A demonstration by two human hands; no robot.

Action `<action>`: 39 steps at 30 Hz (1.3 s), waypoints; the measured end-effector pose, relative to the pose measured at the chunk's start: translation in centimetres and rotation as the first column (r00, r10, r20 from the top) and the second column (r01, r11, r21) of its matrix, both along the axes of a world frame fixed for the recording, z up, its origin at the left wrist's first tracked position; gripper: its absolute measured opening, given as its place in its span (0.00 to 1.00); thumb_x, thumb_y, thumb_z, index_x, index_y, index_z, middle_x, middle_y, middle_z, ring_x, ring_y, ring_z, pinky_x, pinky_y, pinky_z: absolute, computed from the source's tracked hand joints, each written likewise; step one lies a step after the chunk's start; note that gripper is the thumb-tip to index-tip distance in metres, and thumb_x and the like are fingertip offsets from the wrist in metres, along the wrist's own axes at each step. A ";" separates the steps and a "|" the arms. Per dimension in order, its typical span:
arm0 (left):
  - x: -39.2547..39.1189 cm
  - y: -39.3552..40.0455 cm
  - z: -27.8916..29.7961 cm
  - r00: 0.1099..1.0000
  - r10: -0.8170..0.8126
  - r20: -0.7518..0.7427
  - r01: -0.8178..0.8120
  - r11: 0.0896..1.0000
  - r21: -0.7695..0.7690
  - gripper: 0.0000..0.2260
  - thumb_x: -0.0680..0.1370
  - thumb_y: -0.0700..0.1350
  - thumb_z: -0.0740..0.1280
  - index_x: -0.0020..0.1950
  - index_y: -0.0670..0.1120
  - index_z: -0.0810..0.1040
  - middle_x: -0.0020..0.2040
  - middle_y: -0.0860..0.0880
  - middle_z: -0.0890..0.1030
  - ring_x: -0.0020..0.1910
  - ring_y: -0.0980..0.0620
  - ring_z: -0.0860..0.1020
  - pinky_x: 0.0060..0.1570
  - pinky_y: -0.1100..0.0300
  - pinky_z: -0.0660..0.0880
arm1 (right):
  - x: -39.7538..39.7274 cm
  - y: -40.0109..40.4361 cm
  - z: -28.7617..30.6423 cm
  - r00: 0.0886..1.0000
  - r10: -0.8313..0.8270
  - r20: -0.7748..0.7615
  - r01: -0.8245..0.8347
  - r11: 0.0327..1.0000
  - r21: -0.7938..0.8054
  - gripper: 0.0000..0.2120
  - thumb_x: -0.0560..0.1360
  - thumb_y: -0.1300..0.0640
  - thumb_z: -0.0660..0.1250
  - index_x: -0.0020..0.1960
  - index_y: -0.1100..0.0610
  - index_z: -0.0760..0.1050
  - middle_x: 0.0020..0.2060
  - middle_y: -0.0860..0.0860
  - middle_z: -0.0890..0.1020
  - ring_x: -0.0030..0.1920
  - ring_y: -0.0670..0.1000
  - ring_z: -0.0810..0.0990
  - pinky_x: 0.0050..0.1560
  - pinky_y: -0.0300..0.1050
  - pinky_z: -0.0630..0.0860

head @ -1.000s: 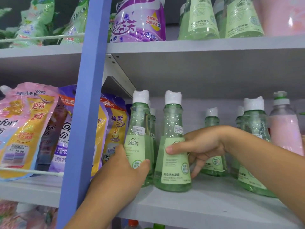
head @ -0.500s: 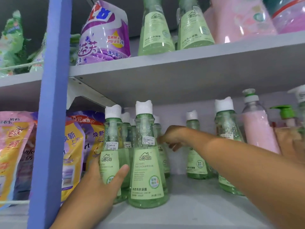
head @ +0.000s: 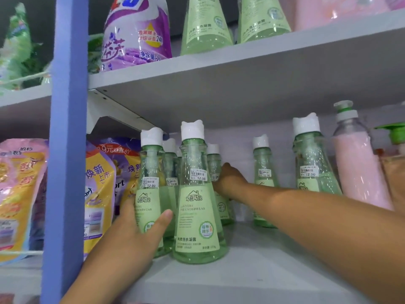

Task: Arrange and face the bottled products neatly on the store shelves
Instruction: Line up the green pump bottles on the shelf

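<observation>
Several cone-shaped green laundry-gel bottles with white caps stand on the grey shelf [head: 252, 273]. My left hand [head: 129, 235] grips the front-left green bottle [head: 149, 194], thumb across its label. Beside it stands the front-centre green bottle [head: 197, 207], label facing me. My right hand [head: 230, 183] reaches past that bottle to the back and holds a rear green bottle [head: 215, 170]; its fingertips are hidden behind the front bottle. Two more green bottles [head: 263, 183] [head: 311, 167] stand apart on the right.
A pink bottle [head: 359, 172] and a green pump bottle [head: 394, 137] stand far right. Refill pouches [head: 100, 189] fill the left bay behind a blue upright post [head: 68, 150]. The upper shelf [head: 219, 71] hangs low overhead with a purple bag [head: 135, 34] and green bottles [head: 203, 25].
My right hand let go of the front-centre bottle, now turned label-forward, and reached back to a rear bottle. My left hand stayed on the front-left bottle. The view shifted closer.
</observation>
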State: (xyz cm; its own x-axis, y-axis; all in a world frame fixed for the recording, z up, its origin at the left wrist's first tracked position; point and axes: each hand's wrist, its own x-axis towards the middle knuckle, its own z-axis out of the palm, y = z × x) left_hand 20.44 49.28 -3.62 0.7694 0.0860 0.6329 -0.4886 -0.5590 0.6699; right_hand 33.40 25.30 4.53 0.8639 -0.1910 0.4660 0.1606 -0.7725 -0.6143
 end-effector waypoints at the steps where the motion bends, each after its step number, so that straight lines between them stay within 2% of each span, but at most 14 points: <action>1: 0.0 0.1 -0.1 1.000 0.002 0.006 -0.002 1.000 0.002 0.27 0.73 0.67 0.66 0.70 0.63 0.63 0.52 0.71 0.72 0.56 0.55 0.75 0.55 0.54 0.72 | 0.0 -0.1 -0.1 1.000 0.001 0.011 -0.001 1.000 -0.007 0.33 0.69 0.43 0.78 0.64 0.57 0.68 0.56 0.53 0.78 0.54 0.55 0.80 0.49 0.48 0.79; 3: -0.1 0.1 -0.2 1.000 0.009 0.013 -0.009 1.000 0.012 0.29 0.74 0.67 0.66 0.72 0.65 0.60 0.51 0.74 0.69 0.55 0.56 0.74 0.54 0.56 0.70 | -0.1 -0.3 -0.3 0.999 0.009 0.035 -0.009 1.000 -0.008 0.29 0.70 0.44 0.77 0.62 0.57 0.69 0.52 0.51 0.78 0.52 0.54 0.79 0.48 0.47 0.79; 5: -0.2 0.3 -0.2 1.000 0.013 0.012 -0.013 1.000 0.011 0.28 0.74 0.67 0.66 0.71 0.64 0.60 0.55 0.69 0.71 0.55 0.56 0.72 0.52 0.57 0.69 | -0.3 -0.3 -0.2 0.999 0.021 0.047 -0.021 1.000 0.000 0.24 0.72 0.47 0.75 0.60 0.56 0.69 0.47 0.49 0.76 0.48 0.51 0.78 0.46 0.47 0.78; 8: -0.7 0.3 0.1 0.999 0.020 -0.037 -0.019 0.999 0.034 0.20 0.76 0.65 0.65 0.61 0.65 0.59 0.56 0.61 0.72 0.53 0.54 0.72 0.50 0.56 0.68 | -1.7 0.3 0.1 0.998 0.061 0.001 -0.061 0.998 -0.008 0.16 0.76 0.51 0.71 0.58 0.55 0.69 0.45 0.48 0.75 0.41 0.46 0.76 0.43 0.44 0.76; 12: -1.2 0.5 0.1 0.999 0.008 -0.051 -0.004 0.997 0.076 0.18 0.77 0.61 0.65 0.56 0.66 0.55 0.53 0.58 0.74 0.51 0.50 0.75 0.50 0.55 0.72 | -4.0 0.9 1.0 0.985 -0.050 -0.165 0.022 0.986 -0.167 0.17 0.78 0.50 0.68 0.60 0.60 0.75 0.53 0.57 0.82 0.50 0.55 0.83 0.49 0.48 0.83; 16: -1.3 0.7 -0.2 0.999 0.028 -0.029 -0.025 0.993 0.116 0.19 0.78 0.59 0.64 0.65 0.59 0.61 0.58 0.55 0.76 0.54 0.48 0.78 0.53 0.52 0.76 | -10.1 2.1 3.5 0.992 0.129 -0.011 -0.122 0.959 0.254 0.21 0.82 0.43 0.61 0.59 0.62 0.76 0.52 0.60 0.84 0.47 0.59 0.86 0.46 0.60 0.85; 19: -0.9 0.8 -0.3 0.999 0.032 -0.011 -0.030 0.989 0.142 0.24 0.78 0.60 0.63 0.70 0.56 0.60 0.60 0.52 0.77 0.56 0.47 0.78 0.54 0.51 0.76 | -15.5 4.0 1.7 0.967 0.233 0.102 -0.253 0.846 0.469 0.30 0.79 0.32 0.57 0.61 0.58 0.76 0.46 0.55 0.84 0.42 0.55 0.84 0.42 0.54 0.83; 22: -0.6 0.7 -0.4 0.999 0.051 -0.016 -0.048 0.985 0.164 0.28 0.78 0.60 0.62 0.74 0.53 0.57 0.66 0.51 0.74 0.59 0.47 0.78 0.57 0.50 0.76 | -17.8 6.2 -2.8 0.967 0.249 -0.047 -0.238 0.956 0.174 0.41 0.69 0.26 0.67 0.74 0.46 0.63 0.57 0.41 0.83 0.51 0.39 0.84 0.51 0.39 0.80; 24: -0.5 0.6 -0.4 0.998 0.064 -0.017 -0.060 0.983 0.174 0.30 0.79 0.61 0.62 0.76 0.52 0.55 0.69 0.50 0.72 0.60 0.47 0.77 0.57 0.50 0.76 | -17.9 6.6 -4.0 0.972 0.232 -0.036 -0.229 0.971 0.072 0.38 0.69 0.41 0.78 0.70 0.42 0.59 0.51 0.37 0.82 0.41 0.29 0.81 0.40 0.25 0.76; 26: -0.5 0.7 -0.4 0.998 0.066 -0.012 -0.062 0.981 0.181 0.30 0.79 0.60 0.61 0.76 0.51 0.54 0.70 0.50 0.72 0.60 0.47 0.77 0.56 0.50 0.76 | -17.6 5.6 -3.8 0.978 0.197 -0.072 -0.194 0.980 0.049 0.37 0.67 0.46 0.81 0.67 0.42 0.62 0.49 0.39 0.84 0.43 0.33 0.83 0.45 0.30 0.79; 29: -0.7 0.8 -0.5 0.997 0.073 -0.001 -0.071 0.979 0.190 0.30 0.79 0.61 0.61 0.76 0.50 0.54 0.68 0.49 0.73 0.59 0.46 0.77 0.56 0.49 0.77 | -16.9 3.5 -3.0 0.985 0.093 -0.144 -0.091 0.996 0.025 0.39 0.60 0.39 0.81 0.65 0.43 0.67 0.51 0.41 0.85 0.50 0.44 0.85 0.57 0.47 0.82; 32: -0.6 0.8 -0.7 0.997 0.075 0.015 -0.077 0.976 0.203 0.30 0.79 0.61 0.61 0.76 0.50 0.54 0.69 0.49 0.72 0.60 0.46 0.77 0.57 0.48 0.76 | -15.2 2.3 -3.6 0.991 -0.032 -0.126 0.025 0.998 -0.061 0.41 0.59 0.33 0.80 0.65 0.45 0.67 0.52 0.40 0.82 0.50 0.43 0.83 0.50 0.41 0.80; 35: -0.7 0.8 -0.8 0.998 0.066 0.022 -0.069 0.979 0.192 0.31 0.79 0.61 0.61 0.77 0.51 0.53 0.69 0.51 0.71 0.61 0.47 0.76 0.57 0.48 0.76 | -13.7 2.4 -3.8 0.993 -0.008 -0.122 0.003 0.999 -0.040 0.41 0.64 0.35 0.79 0.68 0.46 0.63 0.52 0.39 0.79 0.50 0.41 0.78 0.44 0.36 0.74; 39: -0.7 1.0 -0.6 0.998 0.055 0.035 -0.060 0.985 0.161 0.33 0.78 0.61 0.62 0.78 0.52 0.53 0.69 0.52 0.71 0.61 0.49 0.76 0.59 0.49 0.76 | -11.1 2.4 -3.6 0.986 0.033 -0.161 -0.044 0.997 -0.065 0.45 0.61 0.31 0.78 0.69 0.46 0.62 0.56 0.42 0.80 0.54 0.45 0.80 0.54 0.43 0.79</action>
State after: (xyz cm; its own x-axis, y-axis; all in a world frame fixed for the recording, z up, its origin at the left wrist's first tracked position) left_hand 19.78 50.28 -4.27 0.7466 0.0237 0.6649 -0.4713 -0.6866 0.5536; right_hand 22.33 27.72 0.89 0.9343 -0.1288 0.3323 0.0952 -0.8083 -0.5810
